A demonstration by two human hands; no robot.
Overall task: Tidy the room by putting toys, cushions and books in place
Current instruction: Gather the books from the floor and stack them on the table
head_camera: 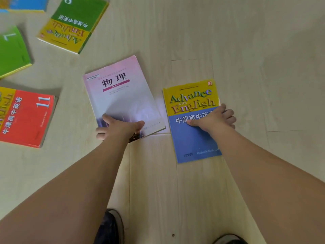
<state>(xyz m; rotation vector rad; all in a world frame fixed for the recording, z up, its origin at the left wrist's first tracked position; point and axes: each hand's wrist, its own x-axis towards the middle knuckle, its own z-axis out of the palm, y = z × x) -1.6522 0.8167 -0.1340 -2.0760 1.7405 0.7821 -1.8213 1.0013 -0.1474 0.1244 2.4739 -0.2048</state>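
Several textbooks lie scattered on a pale wooden floor (246, 67). A pink physics book (121, 95) lies face up in the middle. My left hand (119, 128) is on its near left corner, thumb spread across the cover and the outer fingers curled over the left edge. To the right lies a yellow and blue English book (191, 101). My right hand (214, 120) grips its right edge, thumb pressed on the blue cover and fingers curled round the side. Both books are flat on the floor.
A red English book (26, 118) lies at the left. A green and yellow book (73, 23), a green book (12, 51) and a blue book (26, 3) lie farther back left. My shoes (110, 228) show at the bottom edge.
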